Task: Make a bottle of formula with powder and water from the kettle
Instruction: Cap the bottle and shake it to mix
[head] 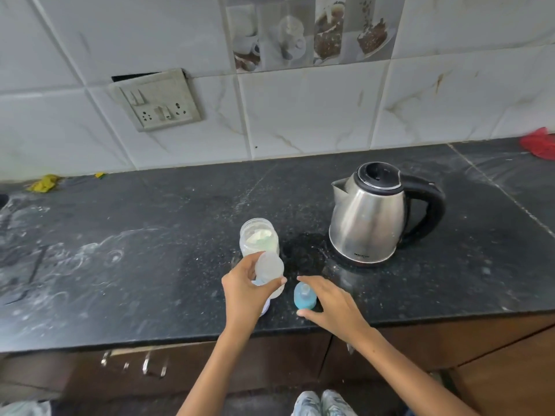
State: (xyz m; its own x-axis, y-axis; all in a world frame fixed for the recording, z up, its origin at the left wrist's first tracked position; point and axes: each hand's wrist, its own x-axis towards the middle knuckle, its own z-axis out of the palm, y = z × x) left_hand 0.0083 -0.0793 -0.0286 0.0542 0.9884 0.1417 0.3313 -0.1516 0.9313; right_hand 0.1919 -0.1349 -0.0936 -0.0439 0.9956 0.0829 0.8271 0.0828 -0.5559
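My left hand (pixel 243 291) is shut on a clear baby bottle (pixel 270 267) that stands without a top near the front of the black counter (pixel 150 265). Just behind the bottle is a clear lidless jar (pixel 259 240) with white powder in it. To the bottle's right, a blue teat cap (pixel 304 295) sits on the counter. My right hand (pixel 333 304) is open around the cap, index finger behind it and thumb in front; I cannot tell whether they touch it. A steel kettle (pixel 371 217) with a black handle and closed lid stands at the back right.
White powder smears cover the counter's left half. A red cloth (pixel 539 142) lies at the far right by the wall, and a yellow scrap (pixel 43 183) at the back left. A switch and socket plate (pixel 156 100) hangs loose on the tiled wall. The counter's front edge runs just below my hands.
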